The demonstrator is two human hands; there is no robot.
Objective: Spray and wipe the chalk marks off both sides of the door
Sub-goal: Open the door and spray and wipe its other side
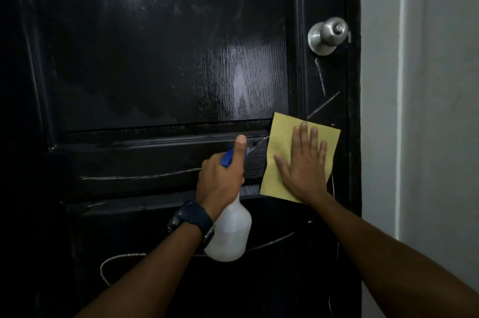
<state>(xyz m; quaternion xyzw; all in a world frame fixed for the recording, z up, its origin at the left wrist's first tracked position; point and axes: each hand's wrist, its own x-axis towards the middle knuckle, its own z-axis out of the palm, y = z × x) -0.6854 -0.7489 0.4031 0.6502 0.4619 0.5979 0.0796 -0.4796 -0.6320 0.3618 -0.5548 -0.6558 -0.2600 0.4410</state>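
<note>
The right hand (303,162) lies flat, fingers straight and spread, pressing a yellow cloth (282,136) against the black door (155,58) near its right edge, below the knob (328,35). The left hand (220,177) is curled round the neck of a spray bottle (229,234), index finger raised along the blue trigger head, just left of the cloth.

The chalk marks (324,104) run out from under the cloth: one line slants up and right toward the door's edge, another trails left along the middle rail, and a long loop crosses the lower panel beneath both hands. The upper panel looks wet and glossy, so this side seems partly done. The slanted line is nearest the right hand; wiping it would probably mean sliding the cloth up and right along that line.
</note>
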